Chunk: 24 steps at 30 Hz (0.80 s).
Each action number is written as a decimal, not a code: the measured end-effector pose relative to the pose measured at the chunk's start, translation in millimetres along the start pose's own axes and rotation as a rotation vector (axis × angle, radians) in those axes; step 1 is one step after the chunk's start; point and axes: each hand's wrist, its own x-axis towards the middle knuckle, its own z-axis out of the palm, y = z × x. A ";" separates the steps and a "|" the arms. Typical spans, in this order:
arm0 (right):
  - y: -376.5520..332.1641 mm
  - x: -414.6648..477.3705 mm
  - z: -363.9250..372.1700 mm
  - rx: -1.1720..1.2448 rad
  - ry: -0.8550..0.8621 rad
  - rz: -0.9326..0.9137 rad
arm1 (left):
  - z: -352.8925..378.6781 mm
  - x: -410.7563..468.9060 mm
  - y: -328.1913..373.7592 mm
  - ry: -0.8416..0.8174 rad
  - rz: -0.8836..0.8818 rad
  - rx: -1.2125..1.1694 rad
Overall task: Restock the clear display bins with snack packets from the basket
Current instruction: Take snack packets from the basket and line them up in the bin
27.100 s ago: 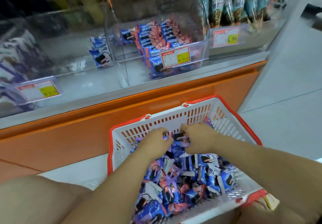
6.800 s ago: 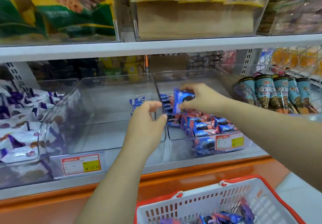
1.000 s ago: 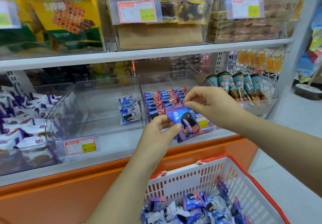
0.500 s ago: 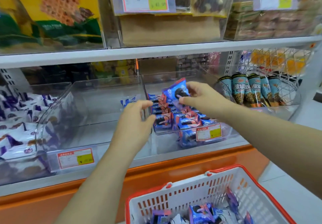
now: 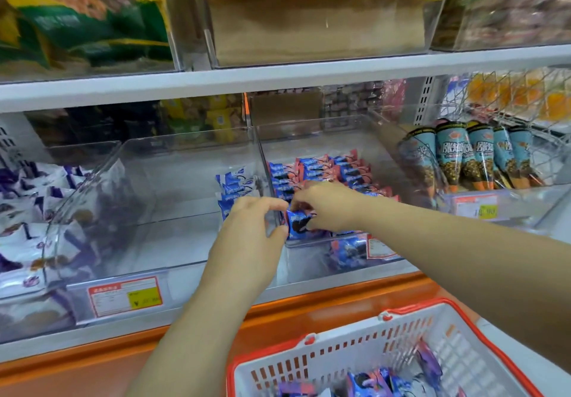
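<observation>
Shelf stock, left to right. Purple-and-white packets (image 5: 27, 211): end bin, 9 o'clock. Middle bin (image 5: 139, 242): clear, a few blue-and-white packets (image 5: 234, 186) against its 3 o'clock wall. Left hand (image 5: 250, 236): fingers curled at the divider; cannot tell whether they hold anything. Snack packet (image 5: 298, 223): blue, at the front of the right bin (image 5: 312, 264), pinched by the fingers of the right hand (image 5: 327, 208). Rows of blue-and-pink packets (image 5: 333, 168): 12 o'clock of that hand. Cone snacks (image 5: 472, 155): 2 o'clock. Basket (image 5: 355, 353): white, red rim, 5 o'clock, packets inside.
</observation>
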 end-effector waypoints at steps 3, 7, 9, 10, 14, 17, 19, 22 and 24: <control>-7.9 6.3 3.1 -0.205 0.021 -0.023 | 0.0 -0.7 1.4 -0.001 -0.001 -0.025; -6.9 10.1 6.0 -0.247 0.086 -0.022 | 1.3 -1.1 0.4 0.003 0.008 -0.023; -4.9 7.7 7.0 -0.262 0.115 -0.041 | 2.1 -0.7 -1.2 -0.001 -0.004 -0.023; -4.8 4.5 5.9 -0.259 0.136 -0.046 | 1.8 -0.4 -1.2 0.001 -0.007 -0.021; -2.1 -22.0 -8.4 -0.116 0.323 -0.070 | 2.5 -1.7 -0.9 0.019 0.009 0.058; -0.7 -70.2 -12.8 0.036 0.518 -0.128 | 2.1 -13.4 11.1 0.163 0.152 0.150; -4.4 -113.6 -4.1 0.164 0.609 -0.157 | 4.9 -23.4 22.1 0.211 0.312 0.171; -1.8 -171.3 35.7 0.268 0.531 -0.116 | 26.6 -47.7 31.3 0.069 0.472 0.197; 6.7 -197.2 73.7 0.292 0.390 -0.055 | 46.9 -64.6 31.5 -0.094 0.463 0.289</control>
